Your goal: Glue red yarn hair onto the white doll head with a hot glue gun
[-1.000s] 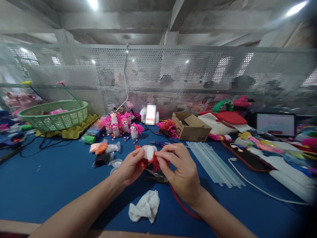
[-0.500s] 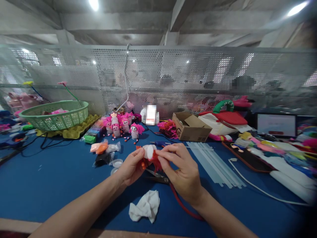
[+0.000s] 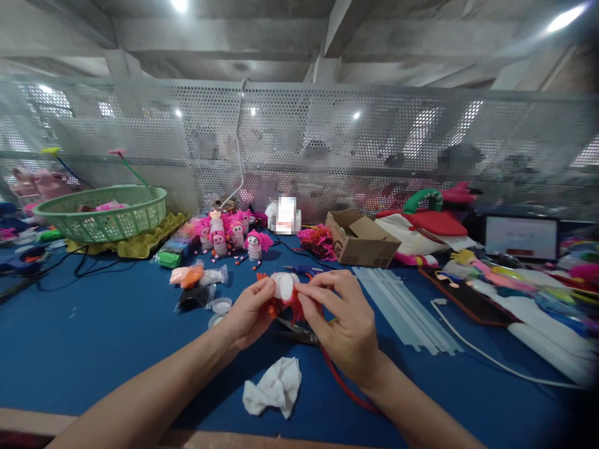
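A small doll [image 3: 285,287] with a white body and red-orange yarn strands is held up over the middle of the table. My left hand [image 3: 247,316] grips its left side between thumb and fingers. At its right edge, by the yarn, the thumb and fingertips of my right hand [image 3: 345,324] pinch it. Directly beneath the hands lie scissors [image 3: 306,337] with red handles, partly hidden by my right hand. A crumpled white tissue [image 3: 275,388] rests nearer to me. Behind the doll is a blue tool [image 3: 304,270], mostly covered.
Several pink-haired dolls [image 3: 218,242] stand at the back, left of a cardboard box [image 3: 362,240]. A green basket [image 3: 103,218] is at the far left. Bagged clay [image 3: 189,274] lies left of my hands, translucent glue sticks [image 3: 402,312] right. A white cable [image 3: 486,358] crosses the right side.
The doll's white face is turned slightly in my fingers. Both hands keep nearly the same hold, and the view has shifted a little.
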A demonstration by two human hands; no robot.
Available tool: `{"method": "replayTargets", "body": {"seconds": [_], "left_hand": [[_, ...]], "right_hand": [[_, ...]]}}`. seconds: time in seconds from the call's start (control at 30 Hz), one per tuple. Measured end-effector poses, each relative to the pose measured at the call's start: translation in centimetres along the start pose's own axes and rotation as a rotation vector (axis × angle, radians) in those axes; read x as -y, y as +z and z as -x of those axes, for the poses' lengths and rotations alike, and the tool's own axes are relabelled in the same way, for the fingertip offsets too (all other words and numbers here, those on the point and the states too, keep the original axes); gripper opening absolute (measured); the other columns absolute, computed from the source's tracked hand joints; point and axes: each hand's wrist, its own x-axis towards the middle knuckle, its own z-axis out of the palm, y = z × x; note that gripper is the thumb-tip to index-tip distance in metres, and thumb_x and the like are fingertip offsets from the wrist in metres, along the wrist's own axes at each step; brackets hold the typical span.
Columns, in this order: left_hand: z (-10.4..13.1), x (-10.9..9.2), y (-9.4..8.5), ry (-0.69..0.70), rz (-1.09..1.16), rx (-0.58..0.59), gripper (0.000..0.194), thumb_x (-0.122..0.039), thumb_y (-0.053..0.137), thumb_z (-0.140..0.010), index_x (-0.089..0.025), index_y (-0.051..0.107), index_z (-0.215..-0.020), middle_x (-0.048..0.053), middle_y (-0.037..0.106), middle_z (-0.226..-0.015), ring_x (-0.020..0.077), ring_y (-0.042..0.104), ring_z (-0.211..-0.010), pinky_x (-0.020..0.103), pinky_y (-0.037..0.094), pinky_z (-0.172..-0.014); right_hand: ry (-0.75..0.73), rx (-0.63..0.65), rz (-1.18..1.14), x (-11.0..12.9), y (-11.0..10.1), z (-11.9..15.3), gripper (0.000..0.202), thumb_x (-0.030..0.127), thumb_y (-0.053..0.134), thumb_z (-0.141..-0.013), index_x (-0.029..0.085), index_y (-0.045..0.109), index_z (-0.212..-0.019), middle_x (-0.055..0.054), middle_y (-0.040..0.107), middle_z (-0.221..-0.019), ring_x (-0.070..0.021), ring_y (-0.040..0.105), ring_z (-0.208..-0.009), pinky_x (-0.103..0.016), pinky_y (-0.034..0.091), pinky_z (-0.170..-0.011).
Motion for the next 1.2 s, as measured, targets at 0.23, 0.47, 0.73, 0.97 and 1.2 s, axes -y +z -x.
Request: {"method": "replayTargets", "body": {"seconds": [0.23, 0.47, 0.73, 0.97, 1.2], "left_hand": [[-0.07, 0.13, 0.03, -0.021, 0.037, -0.011, 0.021, -0.026, 0.070, -0.063, -0.010, 0.066, -0.076, 0.003, 0.065, -0.070, 0.0076, 0.056, -0.059, 0.016, 0.044, -0.056], [-0.14, 0.08, 0.09, -0.013, 0.060, -0.021, 0.017, -0.025, 0.062, -0.072, -0.010, 0.066, -0.080, 0.004, 0.066, -0.072, 0.0079, 0.057, -0.061, 0.017, 0.046, -0.062], [0.04, -0.01, 0.30, -0.017, 0.054, -0.010, 0.019, -0.026, 0.063, -0.071, -0.009, 0.065, -0.079, 0.004, 0.064, -0.069, 0.0076, 0.057, -0.059, 0.015, 0.045, -0.057], [-0.06, 0.15, 0.05, -0.013, 0.044, -0.005, 0.017, -0.026, 0.063, -0.071, -0.009, 0.065, -0.076, 0.002, 0.062, -0.063, 0.0054, 0.052, -0.051, 0.017, 0.045, -0.058], [-0.01, 0.12, 0.26, 0.024, 0.069, 0.034, 0.020, -0.026, 0.066, -0.068, -0.010, 0.067, -0.080, 0.005, 0.066, -0.078, 0.0104, 0.059, -0.070, 0.020, 0.046, -0.070]], "right_hand": [[-0.043, -0.006, 0.024, 0.06, 0.24, 0.04, 0.015, 0.007, 0.058, -0.073, 0.016, 0.065, -0.083, -0.006, 0.057, -0.072, -0.0168, 0.050, -0.071, -0.036, 0.043, -0.064], [0.000, -0.018, -0.012, -0.17, 0.07, 0.15, 0.031, 0.008, 0.056, -0.075, 0.018, 0.061, -0.103, -0.007, 0.057, -0.080, -0.0182, 0.051, -0.077, -0.037, 0.044, -0.068], [-0.031, -0.014, 0.018, -0.02, 0.16, -0.05, 0.018, 0.008, 0.057, -0.074, 0.017, 0.064, -0.089, -0.006, 0.059, -0.076, -0.0178, 0.052, -0.075, -0.037, 0.044, -0.066], [-0.039, -0.017, 0.008, -0.05, 0.27, 0.11, 0.018, 0.007, 0.057, -0.074, 0.017, 0.064, -0.087, -0.005, 0.059, -0.076, -0.0169, 0.052, -0.074, -0.036, 0.043, -0.067], [0.033, -0.046, -0.022, -0.02, -0.11, 0.21, 0.026, 0.008, 0.055, -0.075, 0.019, 0.060, -0.098, -0.006, 0.058, -0.084, -0.0180, 0.053, -0.080, -0.037, 0.044, -0.071]]}}
